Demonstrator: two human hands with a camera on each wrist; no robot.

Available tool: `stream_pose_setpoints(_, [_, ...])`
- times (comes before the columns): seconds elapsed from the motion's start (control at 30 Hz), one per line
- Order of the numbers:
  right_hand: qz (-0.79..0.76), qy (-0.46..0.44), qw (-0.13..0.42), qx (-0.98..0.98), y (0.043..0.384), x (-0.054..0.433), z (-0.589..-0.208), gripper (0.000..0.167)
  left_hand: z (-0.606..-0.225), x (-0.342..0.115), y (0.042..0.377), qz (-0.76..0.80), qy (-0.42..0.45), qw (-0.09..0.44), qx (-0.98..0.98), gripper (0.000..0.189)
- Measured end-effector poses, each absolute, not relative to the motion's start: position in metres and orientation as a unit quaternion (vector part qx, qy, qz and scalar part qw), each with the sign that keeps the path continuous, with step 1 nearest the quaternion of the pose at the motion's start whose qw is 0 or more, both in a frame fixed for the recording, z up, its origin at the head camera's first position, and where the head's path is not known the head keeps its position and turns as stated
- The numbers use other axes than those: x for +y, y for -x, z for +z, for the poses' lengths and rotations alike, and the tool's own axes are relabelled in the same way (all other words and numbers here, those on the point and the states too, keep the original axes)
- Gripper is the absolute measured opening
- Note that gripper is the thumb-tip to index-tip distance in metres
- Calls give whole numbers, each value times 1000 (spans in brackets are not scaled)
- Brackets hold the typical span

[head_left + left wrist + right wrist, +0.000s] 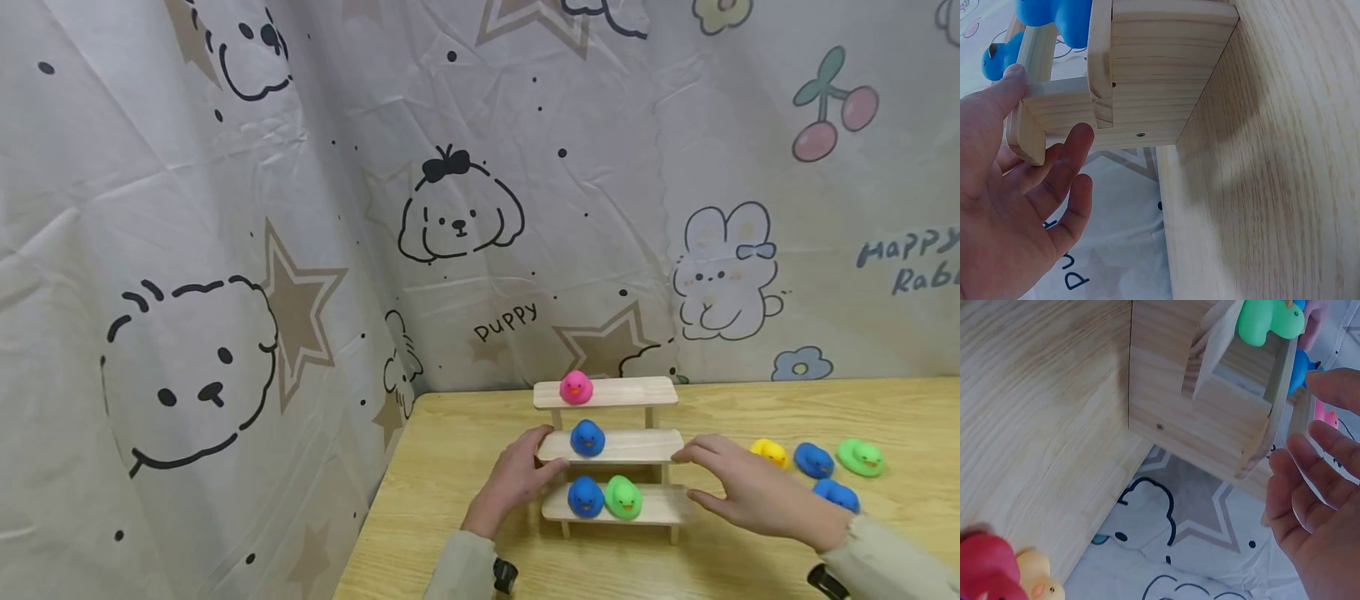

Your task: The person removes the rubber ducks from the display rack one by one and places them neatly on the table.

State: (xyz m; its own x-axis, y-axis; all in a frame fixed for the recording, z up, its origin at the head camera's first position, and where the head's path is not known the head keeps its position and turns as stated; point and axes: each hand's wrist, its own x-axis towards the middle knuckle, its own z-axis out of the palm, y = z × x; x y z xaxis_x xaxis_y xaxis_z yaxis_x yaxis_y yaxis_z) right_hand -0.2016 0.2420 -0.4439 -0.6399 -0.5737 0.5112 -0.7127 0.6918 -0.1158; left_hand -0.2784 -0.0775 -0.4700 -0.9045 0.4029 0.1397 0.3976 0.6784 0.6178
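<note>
A three-tier wooden display stand (648,447) sits on the table with rubber ducks on it. On the top tier is a pink duck (576,388), and a blue duck (587,438) sits on the middle one. The bottom tier holds another blue duck (586,497) beside a green duck (623,497). My left hand (517,477) grips the left end of the middle tier, thumb on the near side, some fingers behind it. At the stand's right end, my right hand (757,492) has relaxed, spread fingers, with fingertips close by the middle tier and nothing held.
Right of the stand lie loose ducks: a yellow one (770,452), a blue one (813,460), a green one (860,457) and another blue one (836,495). A red duck (988,565) shows in the right wrist view. A printed curtain (600,250) hangs behind the table.
</note>
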Motion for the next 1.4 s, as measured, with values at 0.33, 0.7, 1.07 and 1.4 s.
stream_pose_setpoints(0.33, [186, -349, 154, -906, 205, 218, -444, 35, -469, -78, 278, 322, -213, 6, 923, 55])
stream_pose_setpoints(0.7, [199, -377, 147, -893, 207, 195, -457, 38, -470, -78, 279, 325, -211, 4, 922, 56])
stream_pose_setpoints(1.07, [179, -358, 110, -910, 209, 181, -466, 39, -469, -77, 278, 326, -209, 7, 922, 56])
stream_pose_setpoints(1.4, [176, -349, 134, -911, 209, 173, -469, 33, -469, -76, 278, 325, -212, 5, 922, 56])
